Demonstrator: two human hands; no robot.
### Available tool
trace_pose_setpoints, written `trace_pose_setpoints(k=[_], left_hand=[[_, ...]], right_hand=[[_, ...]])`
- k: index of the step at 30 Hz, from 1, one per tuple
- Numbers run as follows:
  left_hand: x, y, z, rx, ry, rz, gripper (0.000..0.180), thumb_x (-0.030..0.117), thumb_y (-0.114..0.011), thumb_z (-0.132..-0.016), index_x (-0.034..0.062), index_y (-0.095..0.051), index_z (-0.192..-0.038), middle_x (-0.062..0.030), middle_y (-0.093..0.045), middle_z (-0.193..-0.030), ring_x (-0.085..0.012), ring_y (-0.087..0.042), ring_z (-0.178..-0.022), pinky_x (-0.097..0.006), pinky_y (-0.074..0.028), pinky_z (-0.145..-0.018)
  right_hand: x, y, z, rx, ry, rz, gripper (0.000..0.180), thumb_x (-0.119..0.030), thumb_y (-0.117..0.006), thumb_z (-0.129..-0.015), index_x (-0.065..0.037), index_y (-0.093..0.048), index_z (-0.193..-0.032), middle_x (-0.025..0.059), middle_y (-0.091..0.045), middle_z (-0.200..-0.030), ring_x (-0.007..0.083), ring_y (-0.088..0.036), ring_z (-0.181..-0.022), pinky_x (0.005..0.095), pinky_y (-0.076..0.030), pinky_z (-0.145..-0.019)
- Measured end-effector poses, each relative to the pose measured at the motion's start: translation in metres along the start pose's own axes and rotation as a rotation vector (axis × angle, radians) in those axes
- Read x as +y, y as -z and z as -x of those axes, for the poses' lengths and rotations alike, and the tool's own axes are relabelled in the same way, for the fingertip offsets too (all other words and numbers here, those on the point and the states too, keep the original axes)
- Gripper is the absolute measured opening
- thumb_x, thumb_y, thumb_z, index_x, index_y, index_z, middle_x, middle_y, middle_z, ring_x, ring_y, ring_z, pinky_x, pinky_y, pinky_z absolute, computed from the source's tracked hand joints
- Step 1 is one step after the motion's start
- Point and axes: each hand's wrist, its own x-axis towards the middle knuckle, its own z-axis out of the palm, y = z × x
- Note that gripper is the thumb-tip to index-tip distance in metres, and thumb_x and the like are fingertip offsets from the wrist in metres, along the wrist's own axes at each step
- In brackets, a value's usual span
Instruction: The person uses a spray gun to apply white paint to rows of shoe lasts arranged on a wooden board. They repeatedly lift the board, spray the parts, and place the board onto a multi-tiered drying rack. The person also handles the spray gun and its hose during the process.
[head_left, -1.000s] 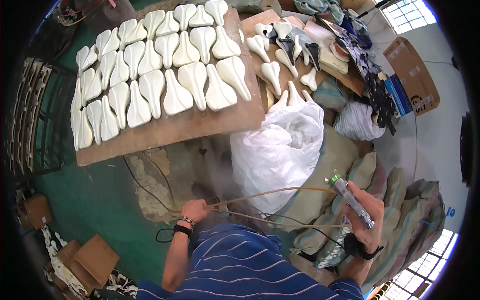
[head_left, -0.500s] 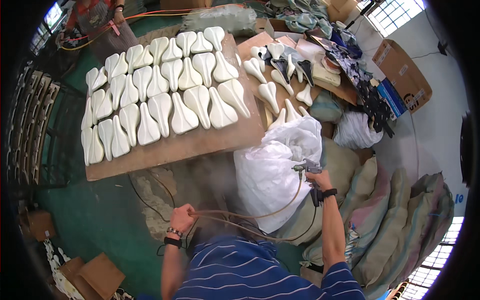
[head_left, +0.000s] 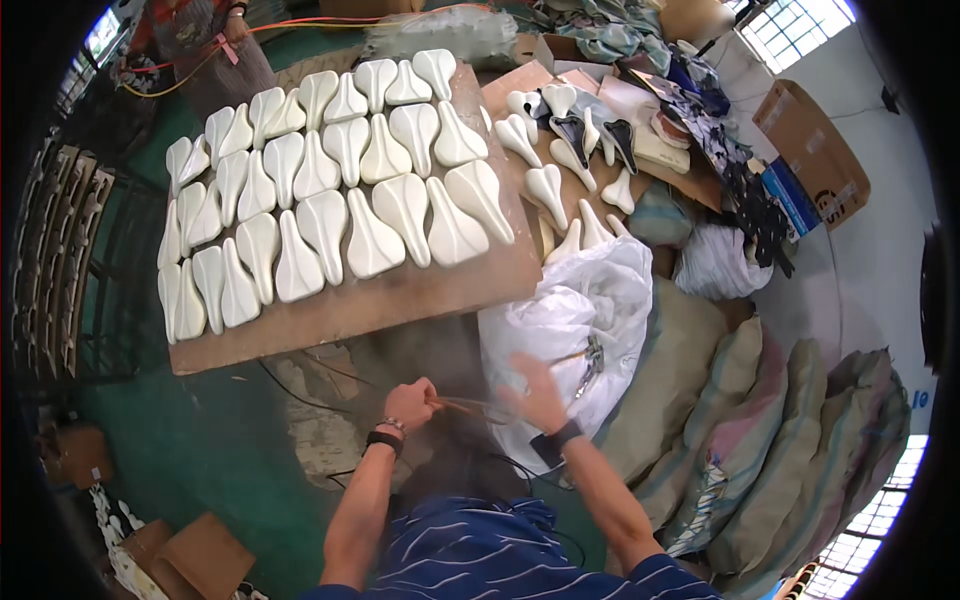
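1. since the right hand [head_left: 537, 396] left it, the silver metal spray gun [head_left: 592, 367] shows unheld against the white plastic bag [head_left: 530, 325].
2. that hand's blurred grip: can't tell.
3. left of the bag, the left hand [head_left: 409, 404] clasps thin tan hose [head_left: 464, 405].

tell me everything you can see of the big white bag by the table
The white bag looks like thin, crinkled plastic, bulging, right of the table. Pale saddles show at its upper edge. The right hand and a metal spray gun appear in front of it; whether they touch it is unclear.
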Motion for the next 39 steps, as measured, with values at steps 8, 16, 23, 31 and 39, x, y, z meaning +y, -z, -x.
trace_pose_setpoints(k=[8,16,23,31,39], left_hand=[[-0.012,0.049,-0.052,0.064,-0.065,-0.103,0.04,0.019,-0.08,-0.075,0.0113,-0.063,-0.11,-0.0144,-0.067,-0.099,-0.0331,-0.065,-0.098,-0.044,-0.052,-0.086],[-0.039,0.054,-0.051,-0.019,0.288,0.162,0.054,0.024,-0.079,-0.079,0.0073,-0.06,-0.127,-0.0168,-0.065,-0.119,-0.0322,-0.062,-0.113,-0.044,-0.051,-0.096],[-0.124,0.014,-0.023,0.183,0.791,0.761,0.043,0.028,-0.073,-0.09,0.0064,-0.062,-0.124,-0.0132,-0.071,-0.11,-0.0227,-0.069,-0.097,-0.04,-0.057,-0.083],[-0.109,0.058,-0.079,0.563,0.951,1.385,0.057,0.025,-0.068,-0.096,0.0014,-0.04,-0.14,-0.0143,-0.059,-0.122,-0.0245,-0.064,-0.102,-0.044,-0.06,-0.082],[-0.137,0.07,-0.107,0.551,1.119,1.454,0.049,0.047,-0.059,-0.099,0.0017,-0.058,-0.118,-0.0158,-0.067,-0.105,-0.0289,-0.07,-0.092,-0.043,-0.061,-0.071]], right_hand=[[0.007,-0.081,-0.068,-0.851,-0.064,0.177,0.036,-0.04,-0.053,-0.099,-0.008,-0.07,-0.101,0.0169,-0.072,-0.094,0.0384,-0.07,-0.081,0.0521,-0.055,-0.073],[0.268,-0.142,-0.049,-0.303,-0.705,0.372,0.041,-0.034,-0.051,-0.098,-0.001,-0.074,-0.09,0.0257,-0.072,-0.09,0.0433,-0.069,-0.088,0.0528,-0.054,-0.081],[0.245,-0.056,-0.171,0.189,-0.994,-0.308,0.036,-0.032,-0.055,-0.097,-0.002,-0.075,-0.097,0.013,-0.072,-0.082,0.0231,-0.07,-0.073,0.0366,-0.057,-0.063],[0.231,-0.051,-0.218,0.055,-0.713,-0.573,0.049,-0.041,-0.058,-0.101,0.007,-0.068,-0.105,0.0035,-0.066,-0.094,0.0129,-0.054,-0.085,0.0313,-0.047,-0.076],[0.241,-0.045,-0.237,-0.296,-0.747,-0.095,0.078,-0.062,-0.051,-0.093,0.013,-0.065,-0.112,0.0252,-0.071,-0.098,0.032,-0.067,-0.089,0.0414,-0.052,-0.081]])
